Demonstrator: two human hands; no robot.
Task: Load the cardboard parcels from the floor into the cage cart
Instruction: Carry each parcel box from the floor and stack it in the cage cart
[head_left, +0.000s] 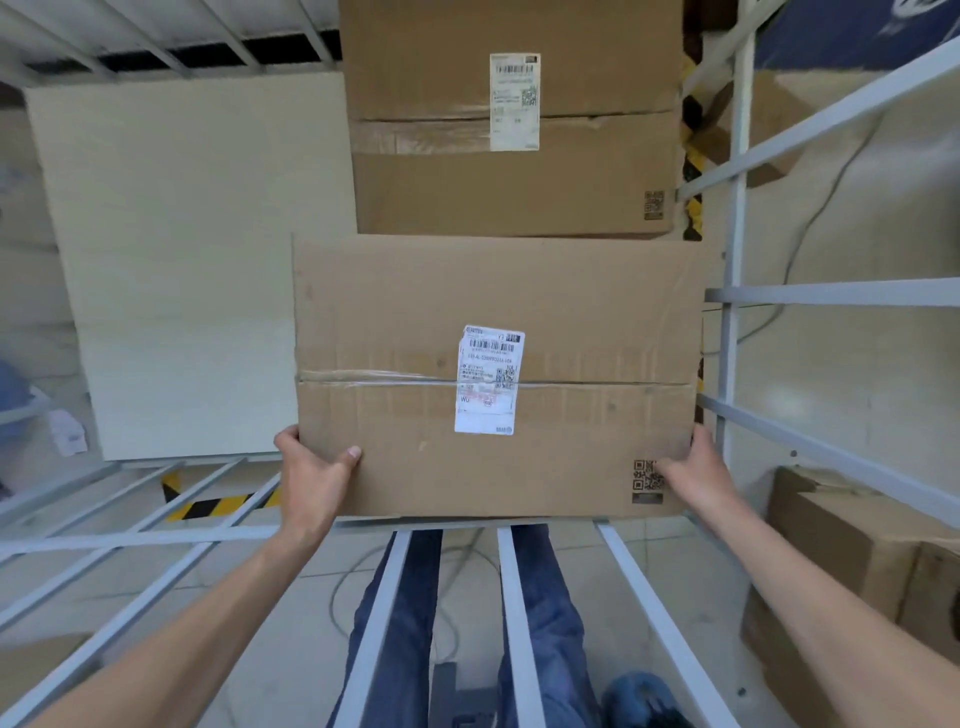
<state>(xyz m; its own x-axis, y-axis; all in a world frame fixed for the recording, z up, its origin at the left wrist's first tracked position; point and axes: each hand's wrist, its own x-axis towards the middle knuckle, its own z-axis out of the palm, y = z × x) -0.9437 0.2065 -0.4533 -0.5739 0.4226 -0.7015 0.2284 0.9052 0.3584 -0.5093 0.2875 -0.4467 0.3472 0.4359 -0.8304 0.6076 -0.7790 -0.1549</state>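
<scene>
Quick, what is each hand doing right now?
Left hand: gripping the near left corner of the flat brown cardboard parcel with a white label.
Right hand: gripping the same parcel's near right corner.

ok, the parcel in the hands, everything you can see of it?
Brown cardboard parcel, flat, rectangular, top face up, slightly scuffed. Clear tape runs along the centre flap seam; a white shipping label with barcodes crosses it. A printed QR code marks the near right corner. The left hand grips the near left corner, thumb on top; the right hand grips the near right edge. It is held level over the cage cart's front rail; contact there is unclear. A second parcel lies just beyond.
</scene>
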